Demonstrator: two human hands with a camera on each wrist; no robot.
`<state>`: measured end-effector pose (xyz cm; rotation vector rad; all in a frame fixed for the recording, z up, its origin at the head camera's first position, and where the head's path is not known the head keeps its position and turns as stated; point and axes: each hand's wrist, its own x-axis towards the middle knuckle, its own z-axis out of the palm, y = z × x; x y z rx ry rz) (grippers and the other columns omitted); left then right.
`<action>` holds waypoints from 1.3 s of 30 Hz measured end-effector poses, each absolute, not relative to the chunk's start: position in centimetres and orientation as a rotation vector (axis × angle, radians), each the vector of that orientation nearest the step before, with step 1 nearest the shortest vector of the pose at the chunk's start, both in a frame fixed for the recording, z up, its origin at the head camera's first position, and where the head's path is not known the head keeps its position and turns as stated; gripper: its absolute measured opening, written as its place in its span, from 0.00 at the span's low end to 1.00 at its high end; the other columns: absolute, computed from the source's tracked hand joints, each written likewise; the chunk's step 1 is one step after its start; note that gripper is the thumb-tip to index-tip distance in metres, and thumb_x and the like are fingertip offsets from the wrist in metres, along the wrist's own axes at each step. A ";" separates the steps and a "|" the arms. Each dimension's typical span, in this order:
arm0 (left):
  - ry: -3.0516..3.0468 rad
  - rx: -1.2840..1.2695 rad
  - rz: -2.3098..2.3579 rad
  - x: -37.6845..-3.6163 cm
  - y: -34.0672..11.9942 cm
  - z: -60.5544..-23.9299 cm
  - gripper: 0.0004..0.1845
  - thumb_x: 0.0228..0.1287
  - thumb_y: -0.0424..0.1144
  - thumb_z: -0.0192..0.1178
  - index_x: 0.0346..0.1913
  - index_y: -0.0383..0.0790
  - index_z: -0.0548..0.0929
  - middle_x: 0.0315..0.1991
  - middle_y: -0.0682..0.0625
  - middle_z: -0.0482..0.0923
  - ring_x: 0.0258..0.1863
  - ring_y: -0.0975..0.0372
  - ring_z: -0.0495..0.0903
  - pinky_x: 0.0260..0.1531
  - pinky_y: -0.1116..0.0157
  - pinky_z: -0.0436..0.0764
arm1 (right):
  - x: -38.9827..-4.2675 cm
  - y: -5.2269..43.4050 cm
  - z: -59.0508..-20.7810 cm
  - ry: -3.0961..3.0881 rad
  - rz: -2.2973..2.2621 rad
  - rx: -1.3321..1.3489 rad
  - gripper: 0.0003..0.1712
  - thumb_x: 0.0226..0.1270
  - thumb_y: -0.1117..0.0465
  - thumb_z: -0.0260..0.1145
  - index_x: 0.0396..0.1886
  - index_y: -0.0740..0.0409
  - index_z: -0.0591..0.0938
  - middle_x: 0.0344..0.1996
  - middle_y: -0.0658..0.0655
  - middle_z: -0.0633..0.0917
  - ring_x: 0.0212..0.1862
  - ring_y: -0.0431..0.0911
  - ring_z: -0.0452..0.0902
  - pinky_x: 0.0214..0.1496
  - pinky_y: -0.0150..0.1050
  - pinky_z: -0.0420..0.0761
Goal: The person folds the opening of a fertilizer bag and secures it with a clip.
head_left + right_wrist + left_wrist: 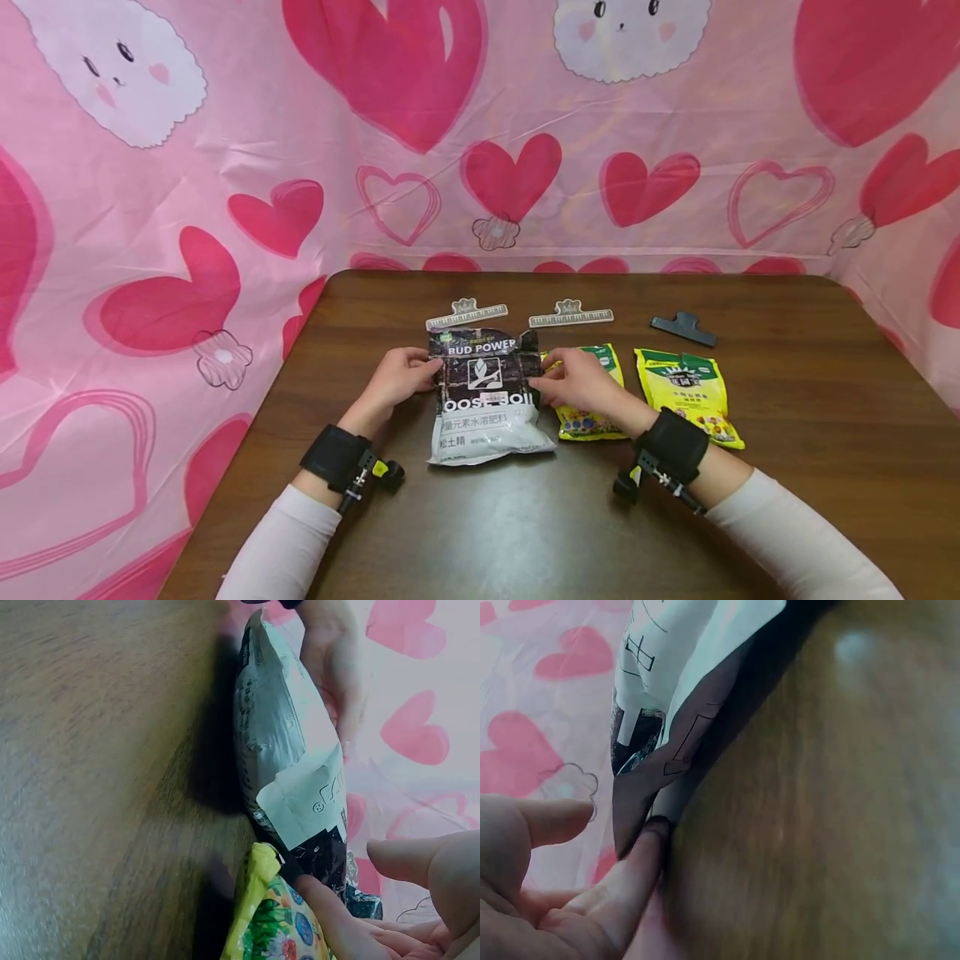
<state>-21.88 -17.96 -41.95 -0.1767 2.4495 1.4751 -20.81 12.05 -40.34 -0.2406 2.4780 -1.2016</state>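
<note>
Flanking the black-and-white bag, both hands touch it.

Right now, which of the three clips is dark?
The rightmost clip, beyond the right yellow bag, is dark; the left clip and middle clip are pale.

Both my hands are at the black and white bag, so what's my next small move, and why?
Probably lower both thumbs onto the front of the black and white bag. In the wrist views, your left hand and right hand each have a finger at its edge, but each thumb stands apart from it, so your grip looks loose.
</note>
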 end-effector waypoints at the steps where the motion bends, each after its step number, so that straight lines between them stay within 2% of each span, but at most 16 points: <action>1: 2.428 -0.195 1.500 -22.0 -17.9 -42.0 0.28 0.71 0.45 0.59 0.65 0.27 0.72 0.55 0.33 0.82 0.47 0.51 0.87 0.51 0.55 0.83 | -20.9 12.0 -40.4 2.469 -1.218 -0.241 0.27 0.66 0.55 0.69 0.58 0.68 0.75 0.41 0.64 0.89 0.31 0.47 0.88 0.34 0.39 0.86; 5: 2.342 -0.283 1.593 -22.3 -17.9 -42.1 0.26 0.72 0.44 0.58 0.65 0.30 0.71 0.56 0.33 0.80 0.44 0.53 0.88 0.49 0.58 0.84 | -21.0 12.0 -40.4 2.455 -1.234 -0.267 0.27 0.65 0.58 0.70 0.59 0.67 0.75 0.44 0.65 0.88 0.31 0.47 0.88 0.35 0.40 0.87; 12: 2.267 -0.314 1.695 -22.7 -17.7 -42.7 0.25 0.72 0.41 0.58 0.65 0.29 0.71 0.51 0.35 0.83 0.26 0.66 0.83 0.34 0.68 0.86 | -20.8 12.0 -40.2 2.474 -1.208 -0.312 0.24 0.64 0.59 0.71 0.56 0.65 0.75 0.37 0.61 0.87 0.29 0.47 0.87 0.34 0.40 0.86; 16: 2.278 -0.336 1.732 -22.8 -17.6 -42.8 0.23 0.72 0.40 0.59 0.63 0.28 0.74 0.50 0.35 0.84 0.25 0.67 0.82 0.31 0.69 0.85 | -20.7 12.0 -40.1 2.479 -1.219 -0.351 0.24 0.63 0.60 0.71 0.56 0.63 0.75 0.36 0.60 0.85 0.29 0.46 0.86 0.34 0.39 0.85; 21: 2.325 -0.348 1.764 -22.8 -17.4 -42.5 0.20 0.70 0.40 0.60 0.58 0.28 0.79 0.48 0.37 0.86 0.24 0.66 0.82 0.30 0.68 0.85 | -20.6 12.2 -40.2 2.503 -1.230 -0.410 0.24 0.61 0.60 0.73 0.55 0.60 0.76 0.35 0.58 0.84 0.29 0.43 0.83 0.34 0.37 0.80; 31: 2.378 -0.353 1.821 -22.6 -17.1 -41.4 0.19 0.69 0.42 0.62 0.55 0.32 0.81 0.44 0.40 0.87 0.23 0.65 0.80 0.30 0.66 0.86 | -20.1 12.1 -40.2 2.566 -1.257 -0.381 0.23 0.61 0.59 0.73 0.55 0.55 0.77 0.37 0.57 0.84 0.30 0.43 0.81 0.34 0.37 0.79; 39: 2.394 -0.280 1.843 -22.2 -17.3 -39.2 0.19 0.69 0.44 0.62 0.56 0.35 0.81 0.44 0.41 0.87 0.26 0.63 0.81 0.38 0.60 0.87 | -19.9 11.9 -39.6 2.658 -1.246 -0.456 0.22 0.61 0.59 0.73 0.54 0.52 0.76 0.40 0.61 0.80 0.28 0.43 0.78 0.31 0.38 0.76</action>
